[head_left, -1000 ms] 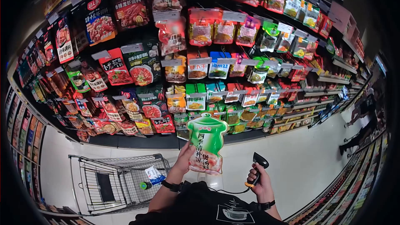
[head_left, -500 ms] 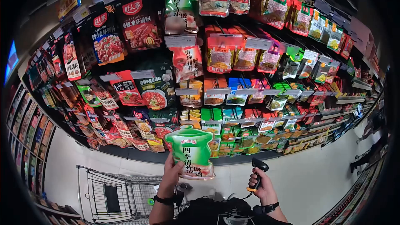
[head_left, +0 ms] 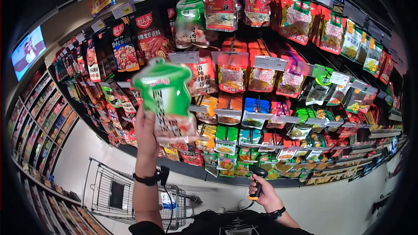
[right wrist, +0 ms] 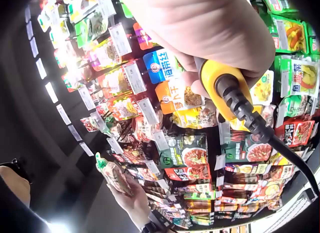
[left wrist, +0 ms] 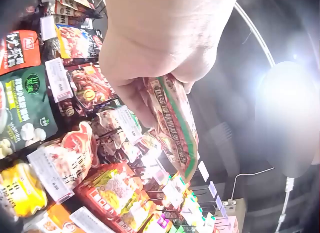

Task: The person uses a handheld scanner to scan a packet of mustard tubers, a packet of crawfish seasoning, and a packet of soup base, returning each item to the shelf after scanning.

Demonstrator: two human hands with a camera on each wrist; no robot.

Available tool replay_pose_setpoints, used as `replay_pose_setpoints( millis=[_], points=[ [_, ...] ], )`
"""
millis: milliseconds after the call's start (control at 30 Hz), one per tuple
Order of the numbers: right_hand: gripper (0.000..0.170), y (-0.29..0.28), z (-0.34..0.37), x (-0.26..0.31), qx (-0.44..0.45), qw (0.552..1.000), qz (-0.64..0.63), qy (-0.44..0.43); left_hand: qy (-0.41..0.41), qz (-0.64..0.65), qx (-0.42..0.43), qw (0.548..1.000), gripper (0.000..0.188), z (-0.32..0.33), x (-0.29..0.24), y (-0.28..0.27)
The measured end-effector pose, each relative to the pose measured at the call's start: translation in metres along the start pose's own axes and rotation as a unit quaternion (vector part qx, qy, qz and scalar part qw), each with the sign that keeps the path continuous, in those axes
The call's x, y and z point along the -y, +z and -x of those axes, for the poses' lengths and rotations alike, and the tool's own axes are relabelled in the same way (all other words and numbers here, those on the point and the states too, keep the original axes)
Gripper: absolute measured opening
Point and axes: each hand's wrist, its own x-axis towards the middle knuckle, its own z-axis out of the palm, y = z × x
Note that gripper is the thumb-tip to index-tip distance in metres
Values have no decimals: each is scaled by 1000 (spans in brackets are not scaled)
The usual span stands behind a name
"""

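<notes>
My left hand [head_left: 147, 132] grips a green-and-white soup-mix packet [head_left: 163, 100] shaped like a lidded pot by its lower left edge. The packet is held up before the shelf rack, its printed front towards me and slightly blurred. From the left wrist view, the packet [left wrist: 172, 125] shows edge-on, between the thumb and fingers of the hand [left wrist: 160, 42]. Low in front of my body, my right hand [head_left: 266, 196] is wrapped round the handle of a black-and-yellow barcode scanner [head_left: 257, 182]. Its cable [right wrist: 280, 148] runs from the handle's yellow end.
A rack of hanging food packets fills the front, with a similar green packet [head_left: 190, 21] on an upper hook and price tags [head_left: 270, 63] jutting out. The shopping cart [head_left: 115, 191] stands below left, holding a blue-and-white package [head_left: 168, 200]. A lit screen [head_left: 28, 52] hangs far left.
My left hand has carried the packet up and to the left, nearer the rack. The right hand keeps its grip on the scanner, low down. The head view has tilted upward.
</notes>
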Motion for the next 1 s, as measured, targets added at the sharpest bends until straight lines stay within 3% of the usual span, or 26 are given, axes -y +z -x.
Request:
replay_pose_setpoints(
  millis=[100, 133, 367, 1000],
  points=[
    [19, -6, -2, 26, 7, 1000, 11, 13, 21, -4, -10, 1000, 50, -45, -18, 18],
    [19, -7, -3, 37, 11, 1000, 18, 11, -12, -10, 30, 999, 47, -53, -34, 22],
    [17, -9, 3, 80, 10, 999, 37, -15, 29, 51, 17, 998, 46, -122, -55, 64],
    [17, -31, 2, 86, 24, 999, 10, -31, -32, 87, 36, 995, 47, -166, -76, 95]
  ],
)
